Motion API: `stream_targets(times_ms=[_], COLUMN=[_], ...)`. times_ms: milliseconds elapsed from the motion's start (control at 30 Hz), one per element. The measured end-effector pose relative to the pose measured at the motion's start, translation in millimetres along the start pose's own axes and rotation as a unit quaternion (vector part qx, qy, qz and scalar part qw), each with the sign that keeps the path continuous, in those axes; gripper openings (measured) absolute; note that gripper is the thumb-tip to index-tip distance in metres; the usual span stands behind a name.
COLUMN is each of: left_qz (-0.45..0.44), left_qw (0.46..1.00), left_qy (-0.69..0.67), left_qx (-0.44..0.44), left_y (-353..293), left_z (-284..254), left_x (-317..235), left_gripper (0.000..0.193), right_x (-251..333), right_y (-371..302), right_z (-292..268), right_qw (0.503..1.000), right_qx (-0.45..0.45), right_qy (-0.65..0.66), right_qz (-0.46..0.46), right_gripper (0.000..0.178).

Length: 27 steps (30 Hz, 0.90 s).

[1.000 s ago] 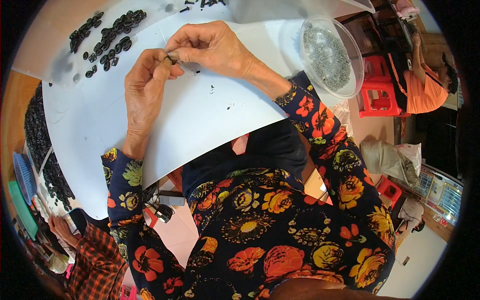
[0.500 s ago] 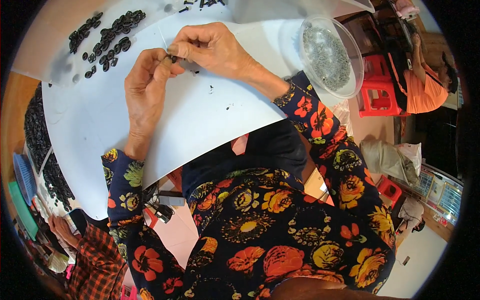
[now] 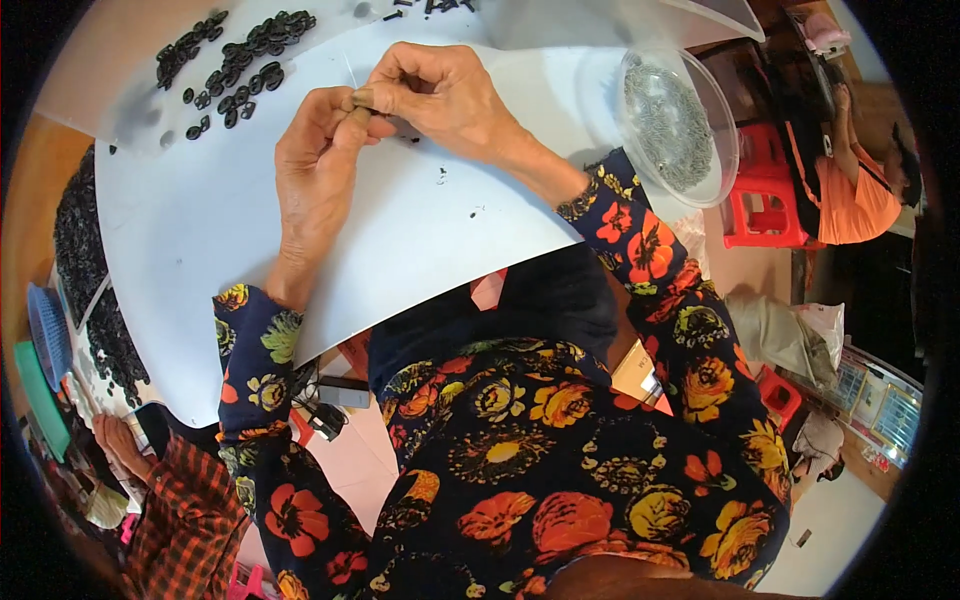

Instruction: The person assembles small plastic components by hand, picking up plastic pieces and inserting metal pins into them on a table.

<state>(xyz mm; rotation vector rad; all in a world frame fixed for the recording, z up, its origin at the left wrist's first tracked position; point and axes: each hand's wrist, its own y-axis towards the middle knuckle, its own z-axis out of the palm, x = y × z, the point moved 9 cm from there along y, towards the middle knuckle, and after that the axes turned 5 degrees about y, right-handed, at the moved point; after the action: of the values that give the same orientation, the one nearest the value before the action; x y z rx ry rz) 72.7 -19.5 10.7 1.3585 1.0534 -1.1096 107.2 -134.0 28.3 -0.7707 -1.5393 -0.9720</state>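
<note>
My left hand (image 3: pixel 318 155) and my right hand (image 3: pixel 445 100) meet above the white table (image 3: pixel 420 230), fingertips pinched together. A small black piece showed at the left fingertips half a second ago; now the fingers cover it. What the right fingers pinch is hidden too. Beyond my left hand lie small black oval parts (image 3: pixel 268 45) in loose clusters. Black crumbs (image 3: pixel 442 176) are scattered on the table below my right hand. To the right stands a clear round tub (image 3: pixel 728 160) with many thin silvery metal pieces (image 3: pixel 665 125).
A translucent bin (image 3: pixel 610 25) is at the far edge. At left lies a large heap of black parts (image 3: pixel 85 235), near a blue basket (image 3: pixel 48 330). A co-worker's hand (image 3: pixel 120 445) in a checked sleeve is lower left. Red stools (image 3: pixel 765 215) and a person in orange (image 3: pixel 850 195) are at right.
The view has shifted slightly, so table, parts and tub appear farther right. My fingers have closed over the black piece that showed between them. Both hands stay together.
</note>
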Motion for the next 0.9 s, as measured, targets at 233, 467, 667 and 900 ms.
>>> stream_targets(times_ms=[233, 467, 667, 900], left_qz=[0.007, 0.028, 0.109, 0.174], left_qw=[1.0, 0.959, 0.889, 0.868], left_qy=[0.013, 0.271, 0.444, 0.46], left_qx=[0.005, -0.078, -0.013, -0.069], left_y=[9.5, 15.6, 4.1, 18.7], left_z=[-10.5, -75.9, -57.7, -75.8], left_x=[-7.4, -26.7, -44.0, -46.4], left_gripper=[0.017, 0.017, 0.01, 0.009], right_x=[-1.4, -1.6, 3.0, -2.0], right_y=[3.6, 3.9, 4.7, 3.5], right_z=[-1.1, -20.2, -16.5, -26.6], right_qw=[0.998, 0.999, 0.998, 0.998], right_qx=[0.013, -0.03, -0.028, -0.064], right_qy=[0.037, 0.006, -0.048, -0.008], right_qz=[-0.05, -0.015, -0.03, -0.02], right_gripper=[0.012, 0.014, 0.015, 0.013])
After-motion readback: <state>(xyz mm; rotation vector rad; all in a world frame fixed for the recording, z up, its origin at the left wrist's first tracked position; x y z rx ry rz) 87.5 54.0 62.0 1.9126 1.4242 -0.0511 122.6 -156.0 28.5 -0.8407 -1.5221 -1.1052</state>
